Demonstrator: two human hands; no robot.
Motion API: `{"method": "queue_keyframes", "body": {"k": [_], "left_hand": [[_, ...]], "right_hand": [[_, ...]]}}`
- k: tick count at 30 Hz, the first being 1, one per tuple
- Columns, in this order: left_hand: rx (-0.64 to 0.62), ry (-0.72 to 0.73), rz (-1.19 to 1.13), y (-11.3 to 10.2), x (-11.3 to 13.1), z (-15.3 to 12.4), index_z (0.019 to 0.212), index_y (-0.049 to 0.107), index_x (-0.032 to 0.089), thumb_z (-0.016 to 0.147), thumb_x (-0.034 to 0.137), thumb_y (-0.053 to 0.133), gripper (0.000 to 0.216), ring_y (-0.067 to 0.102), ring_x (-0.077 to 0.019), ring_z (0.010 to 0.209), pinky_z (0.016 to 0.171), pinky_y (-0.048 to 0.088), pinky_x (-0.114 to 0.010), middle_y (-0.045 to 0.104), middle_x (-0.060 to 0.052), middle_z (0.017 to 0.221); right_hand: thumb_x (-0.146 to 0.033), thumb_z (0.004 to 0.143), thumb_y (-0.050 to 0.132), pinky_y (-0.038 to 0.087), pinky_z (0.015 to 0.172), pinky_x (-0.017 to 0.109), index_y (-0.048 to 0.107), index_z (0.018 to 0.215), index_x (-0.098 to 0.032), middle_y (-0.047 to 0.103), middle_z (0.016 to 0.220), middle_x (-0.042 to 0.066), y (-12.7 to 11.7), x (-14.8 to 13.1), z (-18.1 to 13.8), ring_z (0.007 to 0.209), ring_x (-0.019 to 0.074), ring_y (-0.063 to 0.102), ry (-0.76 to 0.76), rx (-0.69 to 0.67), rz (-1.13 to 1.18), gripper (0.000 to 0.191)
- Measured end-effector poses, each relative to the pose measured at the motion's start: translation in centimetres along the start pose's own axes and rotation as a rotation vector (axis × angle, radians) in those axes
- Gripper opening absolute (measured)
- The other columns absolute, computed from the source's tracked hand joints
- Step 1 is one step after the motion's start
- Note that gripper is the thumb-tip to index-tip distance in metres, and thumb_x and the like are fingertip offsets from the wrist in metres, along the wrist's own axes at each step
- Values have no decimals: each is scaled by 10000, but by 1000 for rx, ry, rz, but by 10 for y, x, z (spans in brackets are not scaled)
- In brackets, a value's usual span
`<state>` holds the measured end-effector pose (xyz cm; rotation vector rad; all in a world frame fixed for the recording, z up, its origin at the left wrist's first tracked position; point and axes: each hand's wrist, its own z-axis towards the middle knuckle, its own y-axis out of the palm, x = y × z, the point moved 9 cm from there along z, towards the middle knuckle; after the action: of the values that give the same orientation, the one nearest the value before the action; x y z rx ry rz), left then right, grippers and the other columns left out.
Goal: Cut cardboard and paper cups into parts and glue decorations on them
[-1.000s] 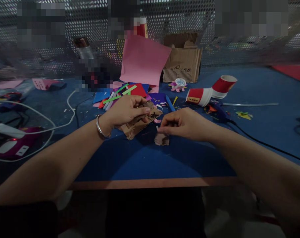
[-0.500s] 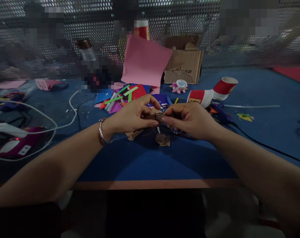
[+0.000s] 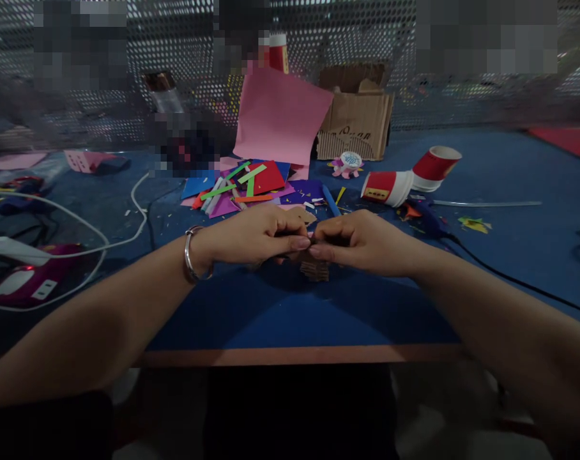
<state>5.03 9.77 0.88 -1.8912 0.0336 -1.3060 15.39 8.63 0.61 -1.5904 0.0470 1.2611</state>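
My left hand point(image 3: 251, 235) and my right hand point(image 3: 361, 241) meet at the middle of the blue table point(image 3: 280, 313), fingertips touching. Both are closed in a pinch on a small brown cardboard piece point(image 3: 310, 239), mostly hidden between the fingers. A silver bangle sits on my left wrist. Just below the fingers, a small ridged cardboard scrap point(image 3: 315, 271) lies on the table. A tan cardboard bit point(image 3: 305, 215) shows behind my left hand.
Coloured paper strips and sheets point(image 3: 251, 182) lie behind my hands, with a pink sheet point(image 3: 280, 115) and a cardboard box point(image 3: 354, 124) further back. Two red paper cups point(image 3: 409, 179) lie on their sides to the right. A black cable point(image 3: 510, 275) and a white cable point(image 3: 79, 249) cross the table.
My right hand came left to meet my left hand. The big cardboard piece left my left hand. Both hands then lowered, pinching the small brown piece over the ridged scrap.
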Motion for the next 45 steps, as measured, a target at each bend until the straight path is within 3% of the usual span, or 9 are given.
{"method": "queue_keyframes", "body": {"k": [5, 9, 12, 16, 25, 29, 34, 38, 45], "left_hand": [[-16, 163, -18, 3, 23, -5, 817, 703, 162, 1004, 344, 621, 273, 526, -61, 505, 519, 409, -156, 639, 11, 669], [-9, 167, -174, 5, 33, -7, 750, 649, 162, 983, 406, 682, 339, 527, -68, 517, 512, 433, -161, 599, 17, 635], [83, 161, -315, 2, 37, -5, 686, 589, 165, 954, 449, 725, 414, 513, -68, 514, 479, 424, -167, 575, 15, 619], [184, 142, -500, 3, 34, -1, 719, 601, 170, 897, 458, 789, 386, 497, -61, 482, 435, 402, -168, 552, 31, 588], [247, 66, -796, 13, 20, 6, 743, 607, 159, 827, 347, 850, 318, 538, -47, 517, 429, 420, -126, 590, 40, 623], [249, 70, -762, 7, 20, 5, 743, 612, 160, 864, 345, 822, 305, 504, -42, 495, 424, 408, -127, 575, 46, 613], [48, 111, -504, 4, 33, -3, 638, 597, 143, 868, 313, 829, 368, 450, -41, 477, 434, 383, -151, 486, 45, 570], [173, 133, -610, -1, 35, -4, 658, 591, 157, 874, 316, 800, 340, 439, -40, 462, 429, 376, -148, 475, 54, 558], [311, 45, -952, 17, 16, 8, 723, 592, 164, 794, 299, 814, 270, 508, -35, 460, 412, 396, -121, 519, 61, 601]], "right_hand": [[-467, 987, 651, 351, 572, 246, 597, 727, -185, 537, 663, -37, 4, -15, -4, 613, 99, 478, -93, -60, 101, 387], [-485, 983, 689, 334, 560, 249, 576, 704, -185, 514, 654, -42, -2, -30, -8, 603, 91, 451, -156, -36, 194, 424], [-512, 974, 710, 306, 550, 266, 537, 666, -192, 452, 620, -51, -14, -40, -11, 586, 89, 400, -179, 39, 234, 477], [-571, 943, 731, 302, 532, 287, 553, 637, -199, 451, 603, -36, -26, -43, -15, 572, 100, 378, -155, 135, 254, 514], [-583, 935, 737, 288, 503, 286, 552, 637, -199, 436, 586, -43, -32, -35, -15, 545, 91, 356, -163, 214, 257, 520], [-544, 953, 731, 299, 516, 271, 575, 663, -193, 441, 595, -50, -33, -37, -14, 554, 86, 371, -231, 226, 251, 481], [-515, 998, 684, 295, 528, 263, 509, 626, -185, 416, 606, -49, -16, -51, -14, 569, 77, 365, -241, 93, 216, 527], [-486, 1006, 680, 284, 525, 273, 509, 628, -190, 412, 602, -46, -22, -51, -17, 565, 84, 363, -246, 180, 267, 510], [-389, 984, 735, 292, 509, 261, 547, 621, -179, 459, 560, -49, -33, -37, -16, 527, 76, 382, -282, 283, 335, 459]]}}
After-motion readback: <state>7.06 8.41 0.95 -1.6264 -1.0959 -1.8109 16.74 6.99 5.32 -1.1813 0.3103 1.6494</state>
